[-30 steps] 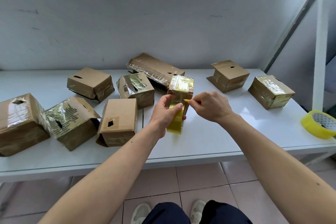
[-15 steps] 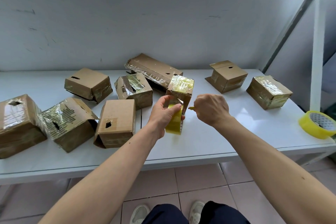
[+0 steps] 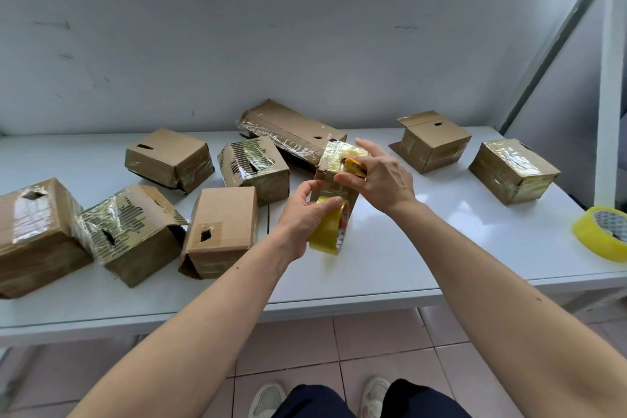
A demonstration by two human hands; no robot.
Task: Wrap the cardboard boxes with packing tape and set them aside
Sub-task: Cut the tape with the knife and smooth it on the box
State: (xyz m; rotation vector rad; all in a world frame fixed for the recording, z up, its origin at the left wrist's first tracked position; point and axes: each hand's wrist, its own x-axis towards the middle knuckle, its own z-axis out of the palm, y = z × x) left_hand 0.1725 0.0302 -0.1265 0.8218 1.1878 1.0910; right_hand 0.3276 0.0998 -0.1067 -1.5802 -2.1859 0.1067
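Fingers of the left hand (image 3: pixel 303 218) were curled round a yellow tape roll (image 3: pixel 329 230), holding it just above the white table (image 3: pixel 424 248) at the near side of a small upright box (image 3: pixel 334 176). A clear strip of tape ran from the roll up onto that box's near face. Fingers of the right hand (image 3: pixel 381 176) were partly bent, with the thumb pressing on the box's near face and a small yellow cutter (image 3: pixel 354 166) held against the palm; the forefinger stretched toward the far side over the box's taped top.

Behind the small box lay a long box (image 3: pixel 288 125) wrapped in tape. To the left sat a shiny taped box (image 3: pixel 252 164), a plain box (image 3: pixel 222 227) with a dark hole in its near face, a torn box (image 3: pixel 129 231) and two more boxes farther left. On the right stood a box with an open flap (image 3: pixel 432 141) and a fully wrapped box (image 3: pixel 512 171). A second tape roll (image 3: pixel 602 236) lay flat near the table's right edge.
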